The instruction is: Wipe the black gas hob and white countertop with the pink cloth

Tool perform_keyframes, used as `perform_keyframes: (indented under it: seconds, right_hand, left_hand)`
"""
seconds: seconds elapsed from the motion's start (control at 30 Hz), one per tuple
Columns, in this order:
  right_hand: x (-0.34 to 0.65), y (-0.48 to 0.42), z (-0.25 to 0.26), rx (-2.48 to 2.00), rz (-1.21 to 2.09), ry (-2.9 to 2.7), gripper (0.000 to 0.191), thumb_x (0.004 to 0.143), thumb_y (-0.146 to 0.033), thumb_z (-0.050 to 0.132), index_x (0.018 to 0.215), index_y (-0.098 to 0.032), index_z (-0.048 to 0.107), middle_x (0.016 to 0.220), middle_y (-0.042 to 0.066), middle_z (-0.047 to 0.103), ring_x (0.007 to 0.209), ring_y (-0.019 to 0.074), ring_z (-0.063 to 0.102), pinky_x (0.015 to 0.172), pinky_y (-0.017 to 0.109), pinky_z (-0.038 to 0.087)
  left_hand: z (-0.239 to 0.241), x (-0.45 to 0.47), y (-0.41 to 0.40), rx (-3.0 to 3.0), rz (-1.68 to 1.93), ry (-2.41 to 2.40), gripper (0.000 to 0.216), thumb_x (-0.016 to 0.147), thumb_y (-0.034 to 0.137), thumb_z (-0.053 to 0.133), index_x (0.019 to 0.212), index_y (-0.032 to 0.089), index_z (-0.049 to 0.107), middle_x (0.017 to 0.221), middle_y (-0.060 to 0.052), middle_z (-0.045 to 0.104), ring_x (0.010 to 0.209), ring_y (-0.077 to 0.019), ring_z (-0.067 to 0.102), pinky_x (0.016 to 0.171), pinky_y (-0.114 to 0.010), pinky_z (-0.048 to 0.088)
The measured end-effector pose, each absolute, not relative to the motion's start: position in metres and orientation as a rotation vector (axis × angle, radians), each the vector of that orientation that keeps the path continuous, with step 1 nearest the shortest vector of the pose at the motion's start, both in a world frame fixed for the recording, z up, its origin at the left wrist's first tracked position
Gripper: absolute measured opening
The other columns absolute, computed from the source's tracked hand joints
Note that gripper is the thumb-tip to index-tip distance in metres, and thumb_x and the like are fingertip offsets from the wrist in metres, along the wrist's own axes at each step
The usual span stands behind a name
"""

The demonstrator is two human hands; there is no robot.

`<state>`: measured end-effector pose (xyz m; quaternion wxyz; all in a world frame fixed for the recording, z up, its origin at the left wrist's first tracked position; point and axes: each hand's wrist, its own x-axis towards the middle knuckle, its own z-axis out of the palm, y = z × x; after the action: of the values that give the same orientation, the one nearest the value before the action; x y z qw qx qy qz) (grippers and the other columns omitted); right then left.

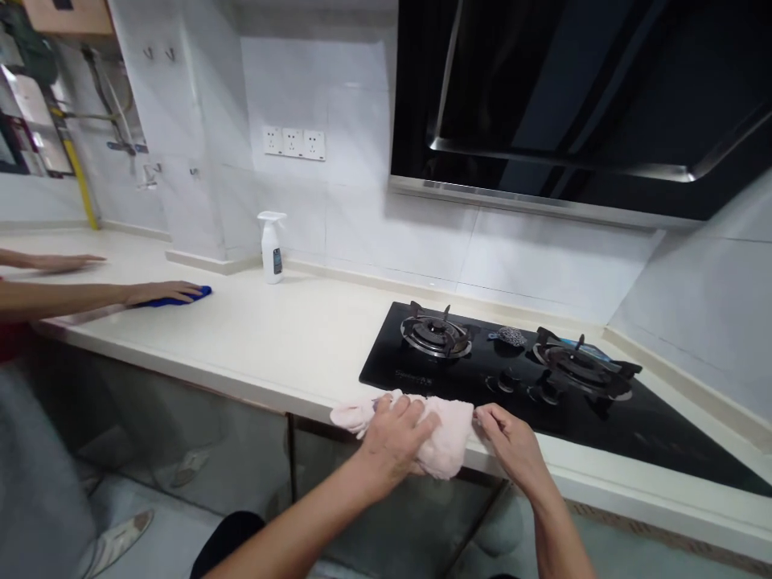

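Observation:
A pale pink cloth (449, 430) lies folded over the front edge of the counter, just in front of the gas hob (458, 382). My left hand (398, 434) grips it from above, fingers bent over the fabric. Right beside the cloth's right-hand edge is my right hand (507, 438), its thumb and fingers pinched together at the counter edge. Whether a bit of cloth or something small sits in that pinch, I cannot tell. A steel-wool scrubber (510, 336) rests on the hob between the two burners.
At the left, another person's hand (160, 293) presses a blue cloth (181, 299) on the white countertop (301, 330). A white spray bottle (271, 249) stands against the wall. The black range hood (543, 104) overhangs the hob. A blue flat item (585, 349) lies behind the right burner.

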<state>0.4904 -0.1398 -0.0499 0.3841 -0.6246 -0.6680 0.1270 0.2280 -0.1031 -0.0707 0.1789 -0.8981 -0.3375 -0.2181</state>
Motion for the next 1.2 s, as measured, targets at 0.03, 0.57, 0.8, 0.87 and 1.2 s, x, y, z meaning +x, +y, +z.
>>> perform_keyframes:
  seconds: [0.03,0.57,0.8,0.87,1.2]
  right_hand:
    - [0.491,-0.140,-0.049,-1.596,0.320,-1.708,0.058,0.098,-0.071,0.038,0.084,-0.025,0.070,0.073,0.001,0.066,0.072,0.0215,0.060,0.067,0.031,0.040]
    - [0.511,-0.132,-0.072,-1.664,0.407,-1.757,0.060,0.095,-0.078,0.038,0.098,-0.032,0.076,0.094,0.001,0.079,0.091,0.0274,0.071,0.069,0.030,0.047]
    - [0.510,-0.132,-0.072,-1.683,0.429,-1.768,0.062,0.094,-0.080,0.037,0.100,-0.033,0.076,0.097,0.000,0.080,0.095,0.0265,0.071,0.075,0.030,0.048]
    - [0.508,-0.134,-0.070,-1.673,0.423,-1.764,0.062,0.093,-0.081,0.036,0.099,-0.033,0.076,0.095,0.000,0.079,0.093,0.0263,0.072,0.075,0.030,0.048]
    - [0.513,-0.129,-0.076,-1.688,0.403,-1.676,0.062,0.088,-0.082,0.043,0.101,-0.034,0.079,0.098,0.000,0.081,0.090,0.0274,0.073,0.071,0.031,0.050]
  left_hand:
    - [-0.070,0.217,-0.100,-2.526,-0.604,-0.947,0.081,0.073,0.061,0.087,0.141,0.030,0.056,0.132,-0.012,0.066,0.110,-0.0323,0.059,0.094,-0.050,0.041]
    - [-0.076,-0.028,-0.060,-2.187,-0.559,-1.324,0.069,0.078,0.056,0.077,0.138,0.024,0.063,0.138,-0.016,0.064,0.129,-0.0381,0.053,0.109,-0.052,0.034]
    - [-0.066,-0.088,-0.051,-2.157,-0.517,-1.424,0.071,0.073,0.057,0.079,0.135,0.024,0.065,0.138,-0.017,0.063,0.130,-0.0387,0.052,0.108,-0.051,0.035]
    - [-0.060,-0.090,-0.051,-2.161,-0.491,-1.474,0.073,0.072,0.059,0.080,0.135,0.025,0.064,0.138,-0.016,0.063,0.128,-0.0381,0.053,0.105,-0.049,0.036]
    - [-0.048,0.003,-0.084,-2.026,-0.419,-1.678,0.095,0.062,0.082,0.082,0.133,0.021,0.065,0.126,-0.016,0.066,0.117,-0.0388,0.055,0.101,-0.055,0.035]
